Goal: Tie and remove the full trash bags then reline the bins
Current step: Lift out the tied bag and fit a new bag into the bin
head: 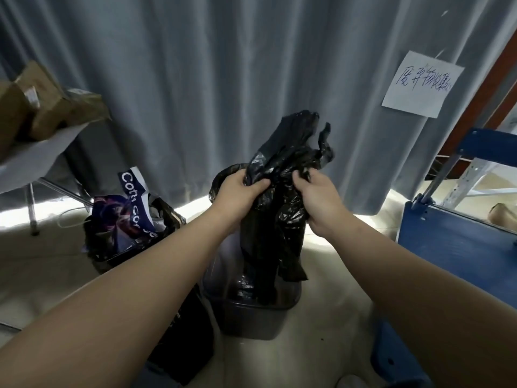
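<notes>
A crumpled black trash bag [282, 175] hangs in the air over a dark grey bin [251, 312] on the floor. My left hand [237, 189] grips the bag's left side and my right hand [316, 194] grips its right side, both with fingers curled into the plastic. The bag's lower end droops into the bin, where more black plastic shows. To the left stands a second bin with a full black bag [123, 242], a blue and white paper bag [126, 208] sticking out of it. Another black bag [184, 343] lies by my left forearm.
A grey curtain [223, 79] hangs behind with a handwritten paper note [419, 85] pinned on it. A small table with cardboard boxes [42, 105] stands at the left. A blue cart [453, 242] and metal shelving are at the right. The floor is pale.
</notes>
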{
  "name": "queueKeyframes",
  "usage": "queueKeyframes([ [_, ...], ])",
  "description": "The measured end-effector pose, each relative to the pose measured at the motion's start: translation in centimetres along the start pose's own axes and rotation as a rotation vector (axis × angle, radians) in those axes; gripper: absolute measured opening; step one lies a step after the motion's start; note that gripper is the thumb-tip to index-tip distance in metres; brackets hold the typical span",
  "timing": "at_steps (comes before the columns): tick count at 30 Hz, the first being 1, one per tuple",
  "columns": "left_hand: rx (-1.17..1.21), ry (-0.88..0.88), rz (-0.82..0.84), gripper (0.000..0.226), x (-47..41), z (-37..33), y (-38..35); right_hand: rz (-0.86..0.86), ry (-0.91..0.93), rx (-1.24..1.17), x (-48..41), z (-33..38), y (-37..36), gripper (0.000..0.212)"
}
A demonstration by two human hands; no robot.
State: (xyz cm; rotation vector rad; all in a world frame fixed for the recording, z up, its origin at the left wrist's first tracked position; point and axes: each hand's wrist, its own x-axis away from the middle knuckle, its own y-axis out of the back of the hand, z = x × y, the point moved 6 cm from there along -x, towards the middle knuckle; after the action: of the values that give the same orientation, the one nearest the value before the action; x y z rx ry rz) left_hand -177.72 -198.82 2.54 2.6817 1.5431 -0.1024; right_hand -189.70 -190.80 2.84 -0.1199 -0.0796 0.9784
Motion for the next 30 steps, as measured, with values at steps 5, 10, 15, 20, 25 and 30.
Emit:
queueKeyframes([
  [5,0.101,0.043,-0.354,0.003,-1.2,0.6,5.3,-0.461,0.044,0.266,-1.0,0.1,6.2,0.015],
  [10,-0.233,-0.037,-0.447,0.017,-1.2,-0.4,8.6,-0.436,-0.068,0.664,-1.6,-1.5,9.4,0.039],
  [15,-0.250,-0.052,0.127,0.035,0.0,-2.5,3.5,-0.153,0.353,0.955,-0.7,1.3,4.1,0.112],
  [20,-0.387,-0.226,0.309,0.029,1.2,-5.1,-0.1,0.394,0.391,0.717,1.5,1.1,-3.2,0.082],
  [25,-0.322,-0.362,-0.083,0.020,-0.2,-6.2,4.0,0.202,0.270,0.963,0.0,0.5,-0.8,0.019],
  [30,-0.236,-0.444,-0.648,0.014,0.6,-6.7,10.7,0.023,0.011,1.818,-0.8,-1.9,5.7,0.026],
])
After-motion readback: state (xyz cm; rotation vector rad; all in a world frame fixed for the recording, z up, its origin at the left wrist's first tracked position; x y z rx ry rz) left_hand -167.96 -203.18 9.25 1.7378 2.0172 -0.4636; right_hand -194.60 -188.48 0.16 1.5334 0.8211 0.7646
